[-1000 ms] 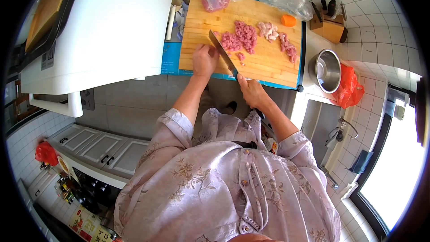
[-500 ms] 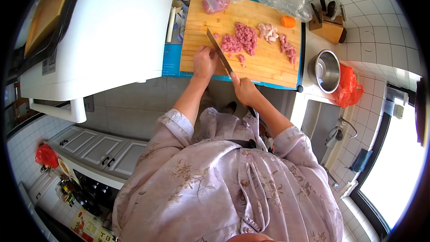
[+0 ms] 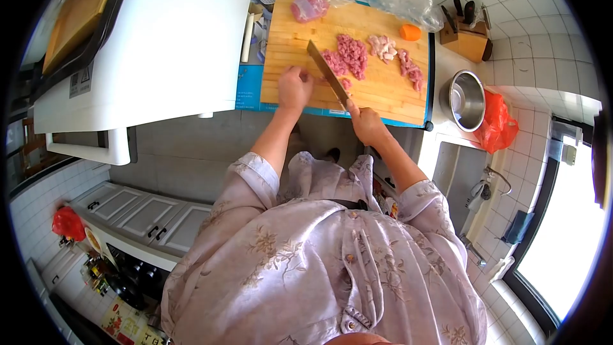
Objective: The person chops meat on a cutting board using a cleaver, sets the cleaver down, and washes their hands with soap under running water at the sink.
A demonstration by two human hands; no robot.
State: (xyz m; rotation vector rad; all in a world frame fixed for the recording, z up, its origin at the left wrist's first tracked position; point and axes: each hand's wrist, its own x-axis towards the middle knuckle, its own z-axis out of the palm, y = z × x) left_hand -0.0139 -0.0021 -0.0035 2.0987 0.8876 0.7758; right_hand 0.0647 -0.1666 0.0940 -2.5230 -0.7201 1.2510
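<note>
1. Right hand (image 3: 368,124) first: I have it wrapped round the handle of a long knife (image 3: 328,75), down by the near edge of the board.
2. The blade slants up and away to the left, its tip pointing at the far side of the cutting board (image 3: 386,97). From up here I can't tell whether the edge touches the wood.
3. Over to the left hand (image 3: 295,87): fingers curled in, narrow, just left of the blade, above the left part of the board. I can't tell whether anything sits inside those fingers.
4. And here's the chopped meat (image 3: 352,54), a loose pink heap near the middle of the board, just right of the knife, the blade crossing its lower left side in my view.
5. Further right I see a small pile of paler pieces (image 3: 382,48), then a narrow row of pink bits (image 3: 410,70) toward the right edge.
6. An orange chunk (image 3: 410,32) lies at the far right, and a pink lump (image 3: 310,7) at the far left, near crumpled clear plastic (image 3: 412,6).
7. Off the board to the right I get a metal bowl (image 3: 474,103), a red bag (image 3: 499,126) beside it, and a knife block (image 3: 464,41) beyond.
</note>
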